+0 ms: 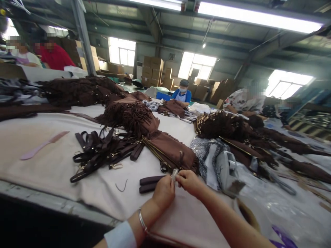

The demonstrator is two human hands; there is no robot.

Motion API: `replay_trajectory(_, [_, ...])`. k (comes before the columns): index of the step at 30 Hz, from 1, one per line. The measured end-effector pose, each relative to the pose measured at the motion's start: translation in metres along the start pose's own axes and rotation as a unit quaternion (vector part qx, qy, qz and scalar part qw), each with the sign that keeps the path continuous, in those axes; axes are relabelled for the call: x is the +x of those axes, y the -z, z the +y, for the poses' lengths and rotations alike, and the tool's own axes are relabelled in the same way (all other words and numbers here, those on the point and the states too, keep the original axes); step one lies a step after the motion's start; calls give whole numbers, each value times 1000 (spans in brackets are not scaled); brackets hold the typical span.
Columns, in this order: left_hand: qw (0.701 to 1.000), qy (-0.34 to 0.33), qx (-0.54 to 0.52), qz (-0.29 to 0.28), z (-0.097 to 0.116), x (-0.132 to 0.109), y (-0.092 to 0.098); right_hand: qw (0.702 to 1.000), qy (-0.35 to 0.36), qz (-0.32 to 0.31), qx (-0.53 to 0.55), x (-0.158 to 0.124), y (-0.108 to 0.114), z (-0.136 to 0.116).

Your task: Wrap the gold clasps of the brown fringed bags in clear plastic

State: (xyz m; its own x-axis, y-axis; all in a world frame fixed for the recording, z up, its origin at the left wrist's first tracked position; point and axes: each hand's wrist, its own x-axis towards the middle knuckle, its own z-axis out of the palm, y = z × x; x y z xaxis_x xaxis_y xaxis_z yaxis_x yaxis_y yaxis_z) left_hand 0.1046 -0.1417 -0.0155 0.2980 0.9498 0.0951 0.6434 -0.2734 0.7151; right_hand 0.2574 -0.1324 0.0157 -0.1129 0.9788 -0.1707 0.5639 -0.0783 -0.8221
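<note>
My left hand [164,191] is closed on a dark brown strap [150,182], whose folded loop sticks out to the left over the table. A small piece of clear plastic [174,173] rises between the two hands, at the strap's end. My right hand [190,182] pinches this plastic at its right side. Just beyond the hands lies a brown fringed bag [172,151] with a gold zipper and a small ring near its lower corner. A heap of dark brown straps [106,151] with gold clasps lies to the left.
A pink comb [43,146] and a bit of dark cord [121,187] lie at left. Behind are piles of fringed bags [129,113]. A tape dispenser [227,168], plastic sheets [281,203] and a tape roll [247,213] stand at right. Several people work around the table.
</note>
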Motion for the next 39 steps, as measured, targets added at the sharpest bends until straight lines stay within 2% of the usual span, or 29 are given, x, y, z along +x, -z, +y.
replay_trajectory(4, [1000, -10, 11, 6, -3, 0, -4, 999, 12, -11, -41, 6, 0, -3])
replay_trajectory(9, [1000, -3, 23, 9, -5, -2, -7, 998, -11, -11, -66, 12, 0, -6])
replay_trajectory(22, [999, -9, 27, 21, -9, -3, -12, 995, -71, -65, -34, 18, 7, -13])
replay_trajectory(32, [999, 23, 25, 2, 2, -6, -4, 989, -103, -14, -107, 28, -3, -7])
replay_trajectory(36, [998, 49, -13, 31, 4, -8, -5, 986, -115, -2, -119, 31, -8, -7])
replay_trajectory(39, [998, 30, -24, 42, 4, -9, -7, 987, -118, -1, -113, 31, -9, -7])
